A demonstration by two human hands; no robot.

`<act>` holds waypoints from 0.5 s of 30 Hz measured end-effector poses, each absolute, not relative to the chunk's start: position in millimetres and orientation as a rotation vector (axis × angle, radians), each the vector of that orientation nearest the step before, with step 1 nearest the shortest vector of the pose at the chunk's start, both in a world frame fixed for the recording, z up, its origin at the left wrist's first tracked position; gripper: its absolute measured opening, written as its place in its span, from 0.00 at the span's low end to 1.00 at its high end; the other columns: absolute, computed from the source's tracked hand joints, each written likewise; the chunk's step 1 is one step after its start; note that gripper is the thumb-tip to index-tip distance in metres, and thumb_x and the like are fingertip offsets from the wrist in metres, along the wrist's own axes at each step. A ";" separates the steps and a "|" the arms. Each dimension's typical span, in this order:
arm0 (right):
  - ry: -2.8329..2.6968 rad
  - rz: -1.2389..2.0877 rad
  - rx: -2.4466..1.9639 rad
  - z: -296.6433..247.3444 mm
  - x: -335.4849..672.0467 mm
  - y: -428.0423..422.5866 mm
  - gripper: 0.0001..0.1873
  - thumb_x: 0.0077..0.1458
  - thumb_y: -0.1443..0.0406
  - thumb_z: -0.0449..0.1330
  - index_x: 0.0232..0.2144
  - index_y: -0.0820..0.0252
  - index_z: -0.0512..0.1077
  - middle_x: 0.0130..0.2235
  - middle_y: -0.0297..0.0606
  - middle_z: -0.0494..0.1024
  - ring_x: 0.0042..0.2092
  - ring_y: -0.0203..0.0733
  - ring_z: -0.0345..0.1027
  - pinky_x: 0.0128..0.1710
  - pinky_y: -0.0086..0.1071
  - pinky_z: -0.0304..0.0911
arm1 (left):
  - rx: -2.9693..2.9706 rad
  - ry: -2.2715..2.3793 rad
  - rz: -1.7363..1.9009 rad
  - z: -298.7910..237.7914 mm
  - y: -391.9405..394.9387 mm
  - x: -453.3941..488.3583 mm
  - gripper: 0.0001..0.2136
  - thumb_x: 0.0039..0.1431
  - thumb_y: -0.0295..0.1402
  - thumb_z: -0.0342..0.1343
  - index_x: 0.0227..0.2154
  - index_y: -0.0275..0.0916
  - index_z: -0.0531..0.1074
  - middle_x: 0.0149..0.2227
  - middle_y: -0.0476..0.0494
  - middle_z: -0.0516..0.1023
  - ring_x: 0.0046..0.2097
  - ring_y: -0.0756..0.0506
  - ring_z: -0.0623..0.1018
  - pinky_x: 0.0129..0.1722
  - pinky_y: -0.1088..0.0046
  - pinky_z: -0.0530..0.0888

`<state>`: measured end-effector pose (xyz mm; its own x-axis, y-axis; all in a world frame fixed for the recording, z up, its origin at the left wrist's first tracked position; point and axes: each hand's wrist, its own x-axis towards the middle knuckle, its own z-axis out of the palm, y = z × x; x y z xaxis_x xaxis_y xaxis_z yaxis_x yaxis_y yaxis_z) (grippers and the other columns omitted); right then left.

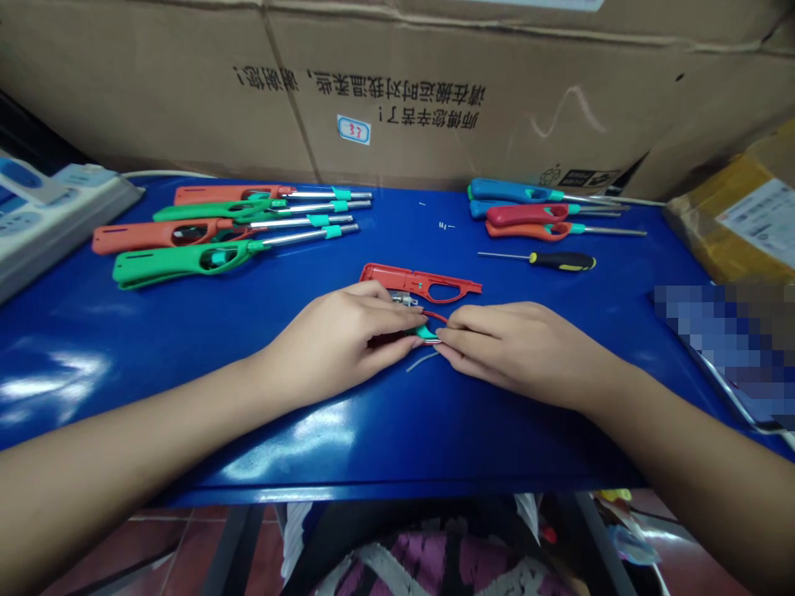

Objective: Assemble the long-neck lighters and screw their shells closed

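My left hand (344, 343) is closed on an opened red lighter, whose teal trigger (426, 333) shows between the fingertips. From the other side, my right hand (527, 348) pinches the same lighter at its red edge and a short metal piece. Most of the held lighter is hidden under the fingers. Just beyond my hands lies a loose red half-shell (388, 276), inner side up, with a trigger opening. A small silvery part (403, 299) rests by my left fingertips. One thin pale tube (422, 360) sticks out below my right fingertips.
Several long-necked lighters (167, 236) lie at the left, more lighters (522, 215) at the right. A screwdriver (562, 261) and tiny screws (443, 224) are on the blue table (279, 455). A cardboard box (422, 149) stands behind; a power strip (25, 232) is left.
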<state>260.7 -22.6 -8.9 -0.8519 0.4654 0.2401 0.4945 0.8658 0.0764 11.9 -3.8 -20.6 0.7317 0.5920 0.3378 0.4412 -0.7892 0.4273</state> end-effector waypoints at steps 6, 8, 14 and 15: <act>-2.793 -0.021 -0.765 -10.6 262.6 -21.2 0.16 0.71 0.65 0.51 0.38 0.63 0.78 0.37 0.40 0.80 0.35 0.39 0.73 0.35 0.34 0.63 | 2.586 0.828 0.661 -20.9 -4.1 11.9 0.12 0.67 0.34 0.59 0.50 0.37 0.80 0.46 0.45 0.85 0.44 0.44 0.79 0.47 0.66 0.78; -2.768 0.024 -0.787 -12.2 263.8 -20.5 0.16 0.71 0.65 0.52 0.38 0.62 0.78 0.37 0.40 0.80 0.36 0.39 0.73 0.36 0.34 0.64 | 2.574 0.827 0.680 -21.2 -4.4 12.5 0.12 0.67 0.33 0.60 0.49 0.37 0.80 0.46 0.45 0.85 0.44 0.44 0.80 0.47 0.66 0.78; -2.774 -0.023 -0.772 -12.7 264.5 -19.5 0.16 0.71 0.63 0.51 0.39 0.61 0.78 0.38 0.40 0.80 0.36 0.40 0.73 0.35 0.34 0.64 | 2.604 0.799 0.679 -22.6 -4.3 12.2 0.12 0.68 0.35 0.57 0.50 0.38 0.80 0.47 0.44 0.85 0.44 0.44 0.79 0.47 0.66 0.78; -2.780 -0.032 -0.773 -12.1 264.1 -19.7 0.17 0.72 0.64 0.51 0.39 0.62 0.78 0.38 0.40 0.80 0.36 0.40 0.73 0.35 0.34 0.64 | 2.618 0.791 0.675 -23.0 -4.0 11.8 0.12 0.69 0.35 0.57 0.50 0.38 0.80 0.47 0.44 0.85 0.44 0.44 0.79 0.47 0.66 0.78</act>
<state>264.1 -19.7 -12.1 -0.8264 0.5048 0.2494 0.5104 0.8587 -0.0467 11.8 -4.0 -23.0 0.7345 0.5848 0.3444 0.4317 -0.7942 0.4277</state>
